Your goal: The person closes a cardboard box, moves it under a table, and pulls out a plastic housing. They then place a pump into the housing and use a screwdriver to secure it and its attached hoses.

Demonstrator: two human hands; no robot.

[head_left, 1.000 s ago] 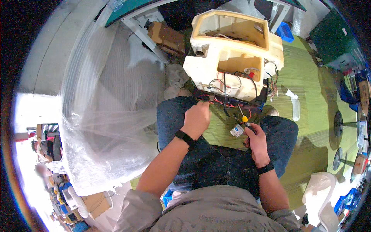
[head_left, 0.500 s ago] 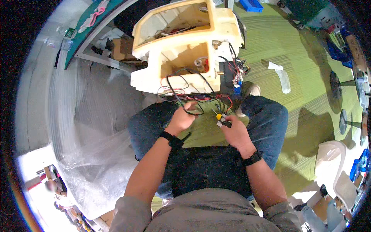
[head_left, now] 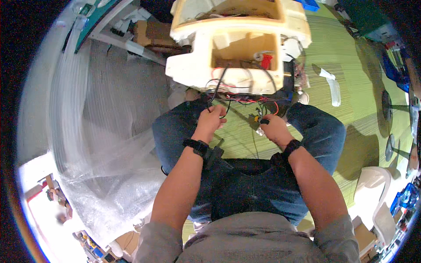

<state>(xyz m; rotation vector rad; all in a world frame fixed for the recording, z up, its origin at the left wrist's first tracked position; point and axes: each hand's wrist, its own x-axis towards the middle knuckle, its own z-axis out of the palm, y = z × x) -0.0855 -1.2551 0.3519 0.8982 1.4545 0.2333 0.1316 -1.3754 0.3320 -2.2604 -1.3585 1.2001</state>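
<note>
Green floor w/ a striped weave, brightly lit on the R; a clear plastic sheet spreads over the L side. Cream shell stands on the floor at top centre, just past the person's knees, w/ 2 open bays facing up; the nearer bay has a red part inside. Black cable loops over the shell's near wall; thin red & black wires run along its bottom edge.

L hand is just below that edge, fingers curled narrow round the cable. R hand is near the wires' R end, closed on a small black & yellow tool, yellow end pointing L; its tip is too blurred to make out. White piece shows just below the tool; can't tell if it's held too.

Also about: brown box upper L, blue bin top R, white strip on the floor R of the shell, white chair lower R.
</note>
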